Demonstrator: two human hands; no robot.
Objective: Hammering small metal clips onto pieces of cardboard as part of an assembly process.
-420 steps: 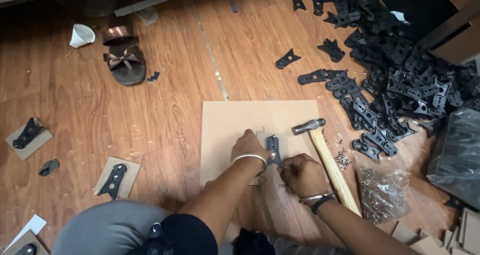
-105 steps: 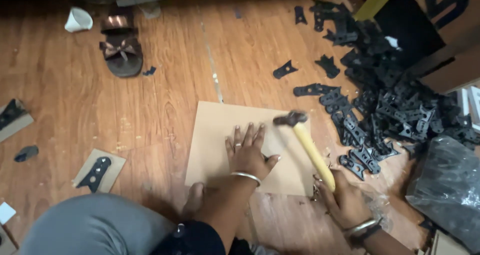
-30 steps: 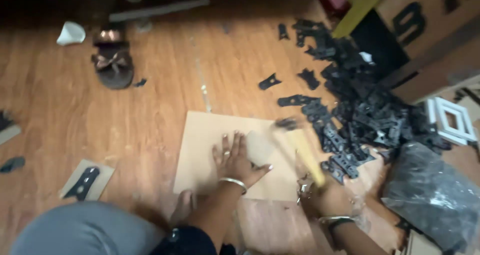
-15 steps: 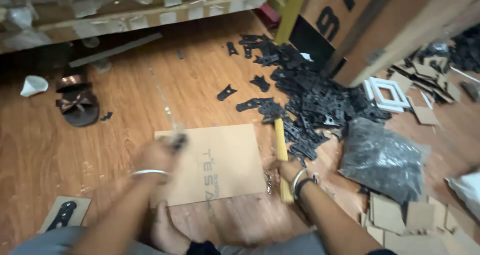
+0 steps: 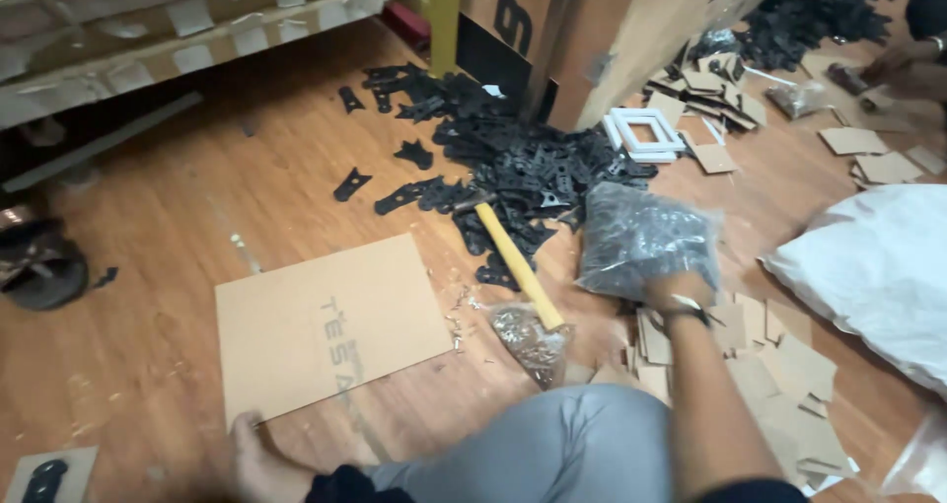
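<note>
R hand (image 5: 679, 288) reaching fwd; L unseen.

The scene is lit evenly and warmly from above, with only soft shadows cast. Deep shade is held under the shelf (image 5: 187, 30) at upper left. Slight motion blur is spread over the whole frame. The white bag (image 5: 878, 266) at right is nearly overexposed, and the bottom edge is blurred.

Black metal brackets (image 5: 538, 163) lie heaped on the reddish-brown wooden floor (image 5: 178, 217). The cardboard sheet (image 5: 330, 325) is tan, the hammer (image 5: 513, 256) handle pale yellow, the plastic bag (image 5: 646, 242) grey, the frame (image 5: 646, 133) white.
</note>
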